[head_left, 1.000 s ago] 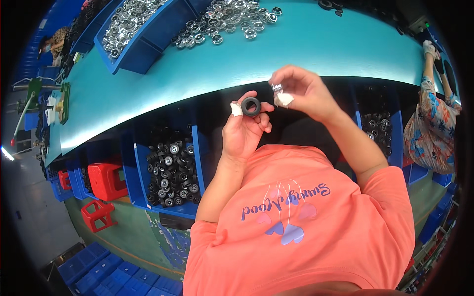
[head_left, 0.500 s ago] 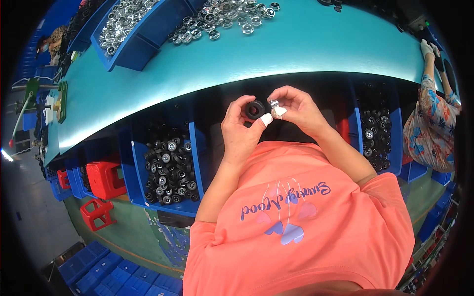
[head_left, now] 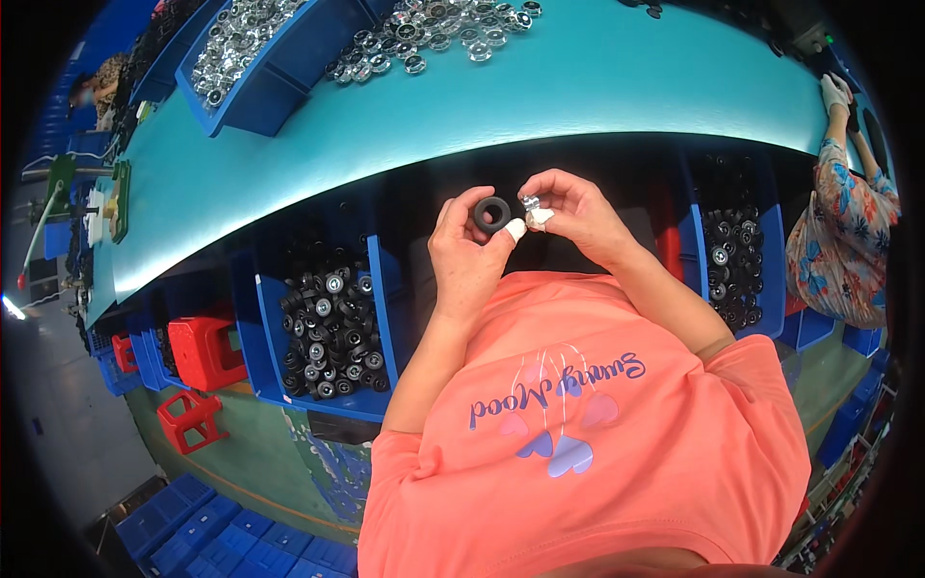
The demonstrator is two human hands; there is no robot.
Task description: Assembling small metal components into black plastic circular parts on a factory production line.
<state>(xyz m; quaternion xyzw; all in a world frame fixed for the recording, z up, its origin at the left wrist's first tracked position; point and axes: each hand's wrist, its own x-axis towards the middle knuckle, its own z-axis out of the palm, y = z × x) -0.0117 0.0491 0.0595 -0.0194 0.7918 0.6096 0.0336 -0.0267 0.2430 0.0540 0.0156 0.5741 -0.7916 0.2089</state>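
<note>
Here, black ring [head_left: 481, 221], axis roughly toward camera

Ring [head_left: 492, 227] just left of hub [head_left: 530, 202]

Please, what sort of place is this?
Most likely a factory assembly workshop: a long teal workbench bears a heap of shiny round parts, and blue bins hold many black wheel-like parts.

the left hand [head_left: 469, 252] and right hand [head_left: 584, 220] pinch side by side, nearly touching.
</note>
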